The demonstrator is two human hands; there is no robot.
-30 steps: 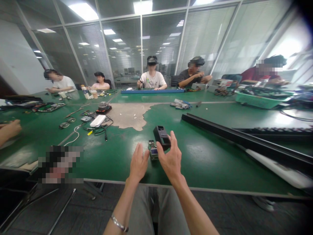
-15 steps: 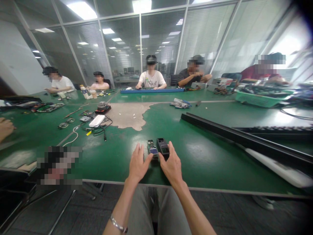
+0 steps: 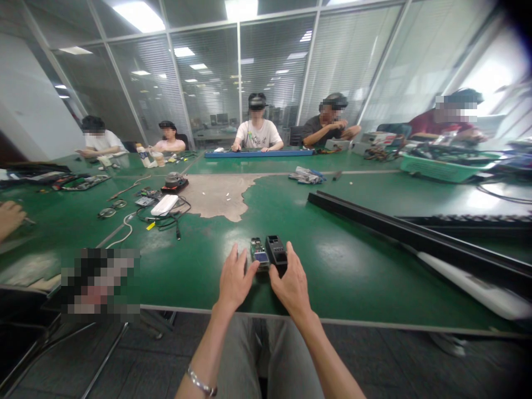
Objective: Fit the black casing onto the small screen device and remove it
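A small circuit board with a display [image 3: 260, 256] lies on the green table [image 3: 344, 282] in front of me. Right beside it sits a black plastic housing [image 3: 275, 248] with rectangular cutouts. My left hand [image 3: 235, 277] is at the board's left, its fingers stretched out and the thumb close to the board's near end. On the other side, my right hand [image 3: 291, 280] is open beside the housing and hides part of its lower right edge. Whether either hand touches these parts, I cannot tell. Neither hand holds anything.
A long black rail [image 3: 374, 221] crosses the right side, with a white bar [image 3: 469, 282] beneath it. Left of centre are a white device [image 3: 165, 205], cables and glasses [image 3: 112, 209]. A green basket [image 3: 449, 168] stands far right. Several people sit around; another person's hand [image 3: 11, 218] shows at left.
My right hand has eased slightly away from the black housing, with its thumb lower. My left hand and the circuit board look unmoved. The other person's hand at left has shifted a little.
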